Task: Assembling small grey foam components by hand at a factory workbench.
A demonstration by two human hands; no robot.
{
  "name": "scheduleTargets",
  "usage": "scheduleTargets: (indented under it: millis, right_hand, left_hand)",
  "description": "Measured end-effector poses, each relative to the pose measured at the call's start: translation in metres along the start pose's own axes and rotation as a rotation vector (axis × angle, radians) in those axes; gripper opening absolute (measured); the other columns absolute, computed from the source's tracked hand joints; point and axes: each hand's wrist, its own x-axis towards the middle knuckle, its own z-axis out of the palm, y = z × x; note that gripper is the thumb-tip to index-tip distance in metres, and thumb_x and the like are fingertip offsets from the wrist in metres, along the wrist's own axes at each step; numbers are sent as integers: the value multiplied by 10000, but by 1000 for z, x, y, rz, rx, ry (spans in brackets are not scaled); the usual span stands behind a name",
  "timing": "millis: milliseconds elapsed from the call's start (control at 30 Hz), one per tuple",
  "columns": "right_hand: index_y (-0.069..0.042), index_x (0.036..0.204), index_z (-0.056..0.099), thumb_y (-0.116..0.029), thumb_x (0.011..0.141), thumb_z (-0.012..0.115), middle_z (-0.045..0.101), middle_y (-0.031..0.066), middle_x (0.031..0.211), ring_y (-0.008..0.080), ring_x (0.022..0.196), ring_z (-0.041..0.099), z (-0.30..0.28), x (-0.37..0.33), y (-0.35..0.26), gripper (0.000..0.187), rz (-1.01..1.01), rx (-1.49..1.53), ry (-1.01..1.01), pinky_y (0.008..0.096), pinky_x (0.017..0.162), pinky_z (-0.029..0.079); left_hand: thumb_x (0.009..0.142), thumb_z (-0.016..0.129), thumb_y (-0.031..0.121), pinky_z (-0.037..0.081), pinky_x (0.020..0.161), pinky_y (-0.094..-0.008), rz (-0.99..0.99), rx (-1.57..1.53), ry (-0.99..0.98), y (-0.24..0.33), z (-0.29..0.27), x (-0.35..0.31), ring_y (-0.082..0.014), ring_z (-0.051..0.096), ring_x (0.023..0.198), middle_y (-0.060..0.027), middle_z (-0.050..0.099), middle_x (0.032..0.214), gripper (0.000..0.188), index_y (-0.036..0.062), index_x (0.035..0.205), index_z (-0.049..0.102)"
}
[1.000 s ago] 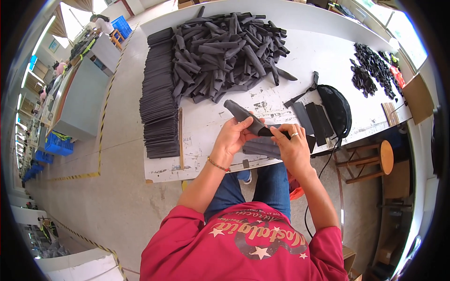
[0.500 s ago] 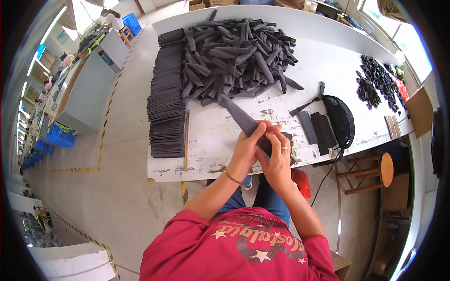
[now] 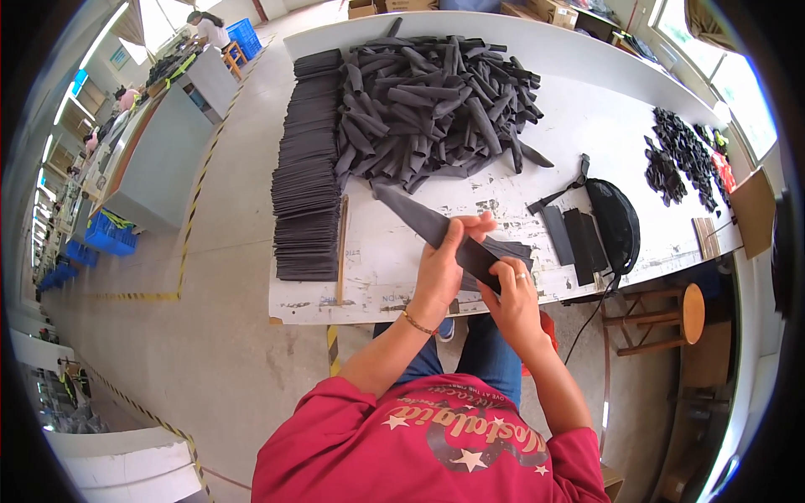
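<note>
Holds one long dark grey fabric piece [image 3: 411, 216] slantwise in both hands above the near part of the white table [image 3: 587, 126], free end pointing away and to the left. Clasps it about the middle with the left hand [image 3: 442, 272], thumb over the top and fingers reaching past the far edge. Pinches its lower end with the right hand [image 3: 513, 300], thumb and fingers closed on the fabric. Has a few flat dark pieces [image 3: 510, 250] on the table just behind the hands. Faces a loose heap of rolled dark grey pieces [image 3: 444, 109], with a tightly packed row of flat pieces [image 3: 306, 176] beside it on the left and a thin wooden strip [image 3: 342, 251] along that row's near end. Has, to the right, dark strips [image 3: 580, 247] next to a rounded black bag [image 3: 616, 226], and farther off, a scatter of small black pieces [image 3: 686, 159]. Has a wooden stool [image 3: 692, 314] beyond the table's near edge, well apart.
</note>
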Motion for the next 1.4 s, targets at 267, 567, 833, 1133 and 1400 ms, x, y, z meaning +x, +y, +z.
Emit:
scheduleTargets:
  millis: [267,567,833,1133,1400]
  right_hand:
    - [-19,1043,509,13,779,694,556,148,1023,344,914,577,4,8,3,324,-121,72,-43,422,783,482]
    - [-28,1018,505,14,779,686,535,150,982,332,886,566,-6,22,-7,303,-202,-10,-53,419,790,469]
    - [-23,1053,520,21,775,690,542,173,1082,376,955,565,-6,20,-12,328,-62,-25,-120,451,820,478]
    - [-17,977,557,42,808,666,574,163,985,371,822,610,1,18,10,211,-229,69,-48,431,669,512]
    - [-5,960,545,44,795,674,574,150,931,357,836,610,-11,23,10,216,-196,102,-88,433,687,518]
  left_hand:
    - [982,557,349,451,997,-466,21,-122,-14,4,4,-6,-332,519,1267,-132,686,1055,323,51,1097,598]
    - [1014,517,288,461,977,-375,27,-148,6,10,-3,1,-269,595,1142,-158,677,1034,305,7,1105,591]
    - [1020,482,347,451,980,-352,-18,-153,86,6,-1,-7,-238,586,1162,-142,677,1099,374,8,1126,599]
    - [1029,451,344,434,1029,-423,-86,-186,-38,-17,8,-16,-279,507,1275,-120,675,1100,350,34,1135,575]
    - [1009,511,341,478,932,-376,80,-172,111,10,11,1,-287,660,983,-107,674,924,391,-2,1194,543]
